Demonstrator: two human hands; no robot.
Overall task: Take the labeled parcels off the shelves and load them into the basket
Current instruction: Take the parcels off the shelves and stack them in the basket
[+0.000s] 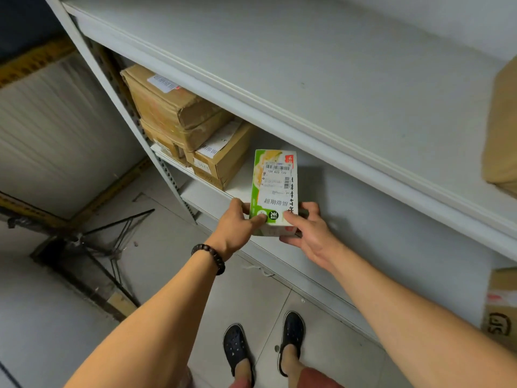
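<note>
White shelf, both hands grip labelled carton

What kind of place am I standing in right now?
Probably a parcel storeroom or pickup depot. White metal shelving holds taped cardboard parcels with shipping labels, both hands, left hand and right hand, hold a green and white box bearing a barcode label, and a wire basket sits on the tiled floor.

right edge crops two brown boxes; stacked parcels' labels blur.
</note>
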